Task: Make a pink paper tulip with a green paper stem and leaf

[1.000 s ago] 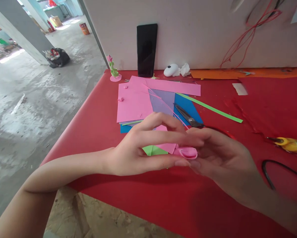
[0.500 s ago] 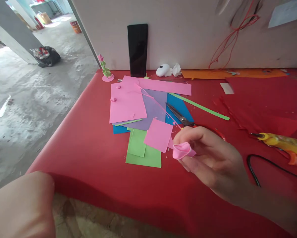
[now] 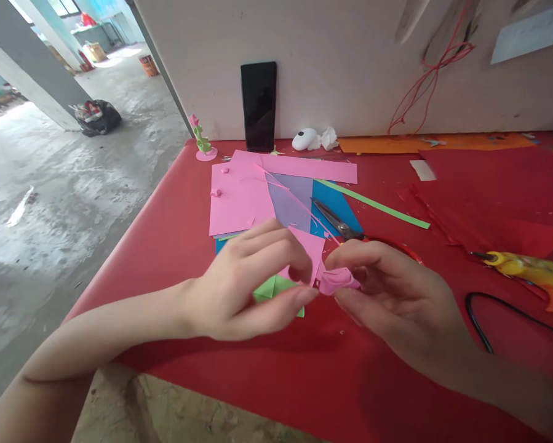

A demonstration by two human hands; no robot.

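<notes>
My right hand (image 3: 391, 301) pinches a small folded pink paper flower (image 3: 335, 281) between thumb and fingers, above the table. My left hand (image 3: 253, 280) is just left of it, its thumb tip by the flower's left edge and its curled fingers apart from the thumb, with nothing between them. Beneath my left hand, a pink paper square (image 3: 310, 245) and green paper pieces (image 3: 276, 287) are partly hidden. Behind my right hand lie scissors (image 3: 338, 221), their orange handles partly covered.
On the red table (image 3: 175, 209) lie pink sheets (image 3: 239, 212), a green strip (image 3: 387, 209) and a yellow glue gun (image 3: 525, 267) with a black cord. A phone (image 3: 259, 106) leans on the wall beside a small paper flower on a stand (image 3: 203, 143) and a white oval object (image 3: 304, 139).
My left hand has come in from the lower left to the flower. My right hand keeps its pinch on the flower. The view has shifted slightly.
</notes>
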